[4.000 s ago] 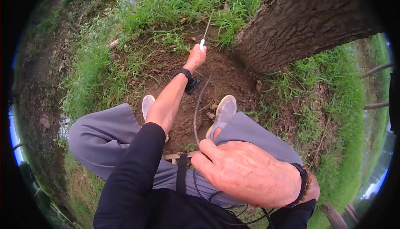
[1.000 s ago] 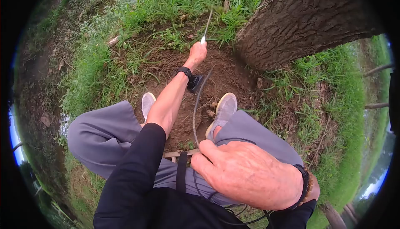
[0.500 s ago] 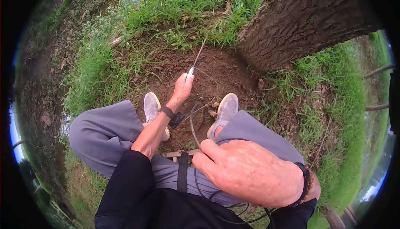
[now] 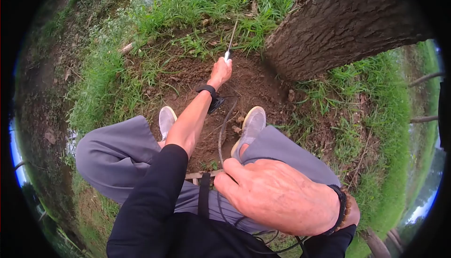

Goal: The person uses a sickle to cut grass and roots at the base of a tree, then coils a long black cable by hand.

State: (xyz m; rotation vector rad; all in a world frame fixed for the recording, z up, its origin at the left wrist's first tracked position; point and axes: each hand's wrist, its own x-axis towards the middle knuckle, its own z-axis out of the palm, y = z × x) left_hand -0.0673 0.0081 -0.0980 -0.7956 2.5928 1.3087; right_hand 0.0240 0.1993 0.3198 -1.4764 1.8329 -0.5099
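Note:
My left hand [image 4: 220,73] is stretched out over the bare soil, its fingers wrapped round the white handle of a thin, long-bladed tool [image 4: 233,38]. The blade points away toward the grass. Close to the camera, my right hand [image 4: 279,194] pinches a thin, curved, brownish strand [image 4: 221,138] between thumb and fingers. That strand arches up from the pinch over the dirt between the shoes. Whether it is a root, twig or cord, I cannot tell.
A thick tree trunk [image 4: 347,23] rises at the upper right from the dug-up soil [image 4: 256,77]. Grass [image 4: 188,2] grows around. My shoes [image 4: 253,121] stand on the dirt. A strap [image 4: 204,194] and dark cables [image 4: 286,248] lie near my lap.
My left hand has moved forward and slightly right with the tool, farther from my body. The strand's upper end has shifted forward and right. My right hand has barely moved.

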